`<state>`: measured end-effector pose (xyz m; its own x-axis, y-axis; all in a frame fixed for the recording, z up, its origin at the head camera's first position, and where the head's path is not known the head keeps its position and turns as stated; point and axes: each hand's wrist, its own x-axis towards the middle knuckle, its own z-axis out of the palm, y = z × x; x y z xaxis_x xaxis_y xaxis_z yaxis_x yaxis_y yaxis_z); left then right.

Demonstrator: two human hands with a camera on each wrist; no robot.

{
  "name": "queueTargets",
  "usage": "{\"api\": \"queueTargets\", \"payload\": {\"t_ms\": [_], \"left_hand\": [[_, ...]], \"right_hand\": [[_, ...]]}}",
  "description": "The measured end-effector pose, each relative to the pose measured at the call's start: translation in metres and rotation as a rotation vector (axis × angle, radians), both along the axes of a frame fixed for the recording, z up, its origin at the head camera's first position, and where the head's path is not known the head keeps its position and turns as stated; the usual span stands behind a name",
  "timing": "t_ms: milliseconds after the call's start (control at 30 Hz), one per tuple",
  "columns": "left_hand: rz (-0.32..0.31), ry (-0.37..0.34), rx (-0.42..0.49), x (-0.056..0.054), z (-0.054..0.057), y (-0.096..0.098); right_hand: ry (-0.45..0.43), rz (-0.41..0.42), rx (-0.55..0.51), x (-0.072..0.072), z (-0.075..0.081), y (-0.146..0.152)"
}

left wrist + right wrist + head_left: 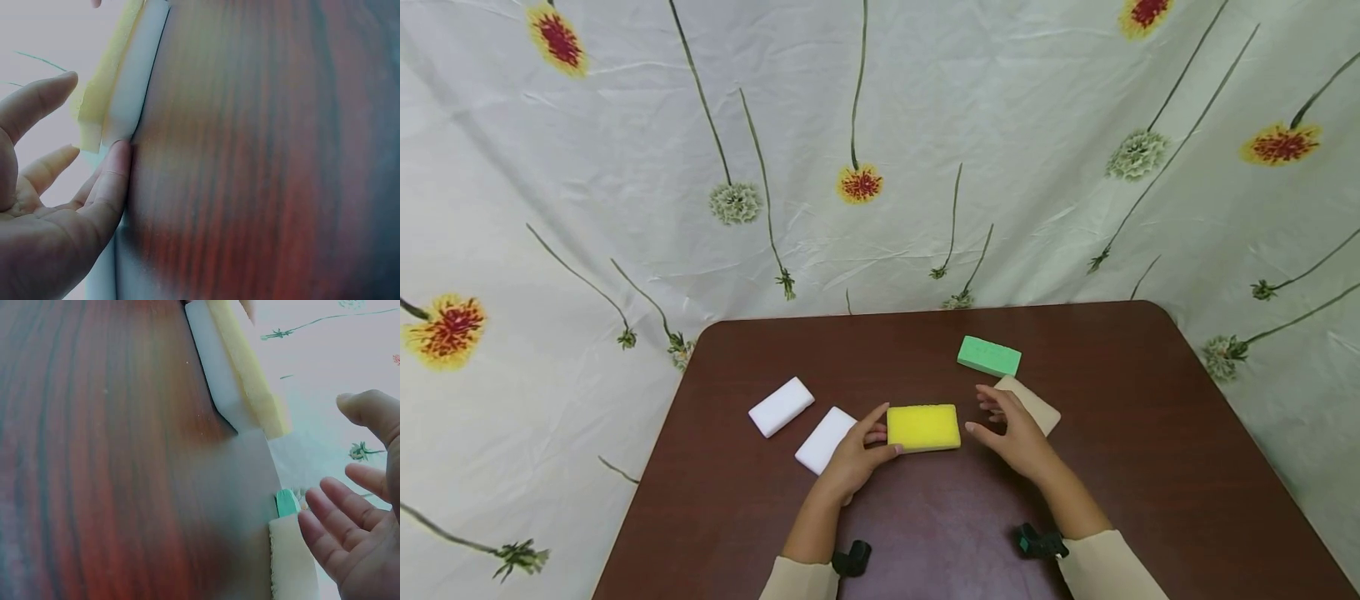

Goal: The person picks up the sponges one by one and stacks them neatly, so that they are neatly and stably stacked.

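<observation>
A yellow sponge (923,427) lies flat on a white block (134,75) near the middle of the table; in the head view the yellow one nearly covers the white. My left hand (854,460) is at the left end of this stack with fingers spread, one fingertip at the white block's corner in the left wrist view. Apart from the stack on its right side, my right hand (1017,433) holds nothing, its fingers loosely spread. Behind the right hand lies a beige sponge (1037,406), partly hidden by it. A green sponge (989,356) lies just beyond the beige one.
Two more white blocks lie on the left: one (781,407) farther out, another (824,440) partly behind my left hand. All rest on a dark brown table (1150,467). A flowered cloth (910,100) hangs behind the table's far edge.
</observation>
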<state>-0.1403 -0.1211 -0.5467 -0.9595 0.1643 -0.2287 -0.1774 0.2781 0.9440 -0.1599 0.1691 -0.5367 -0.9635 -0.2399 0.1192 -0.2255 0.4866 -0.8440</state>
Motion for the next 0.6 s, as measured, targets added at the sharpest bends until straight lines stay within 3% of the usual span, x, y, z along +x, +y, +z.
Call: {"api": "queueTargets", "payload": {"t_ms": [300,600], "left_hand": [[-0.013,-0.005,-0.003,0.000,-0.001,0.000],[-0.012,-0.012,-0.005,-0.002,-0.002,-0.001]], "right_hand": [[0.037,-0.126,-0.071,0.007,-0.003,0.012],[0.052,-0.224,-0.072,0.012,-0.007,0.022]]}}
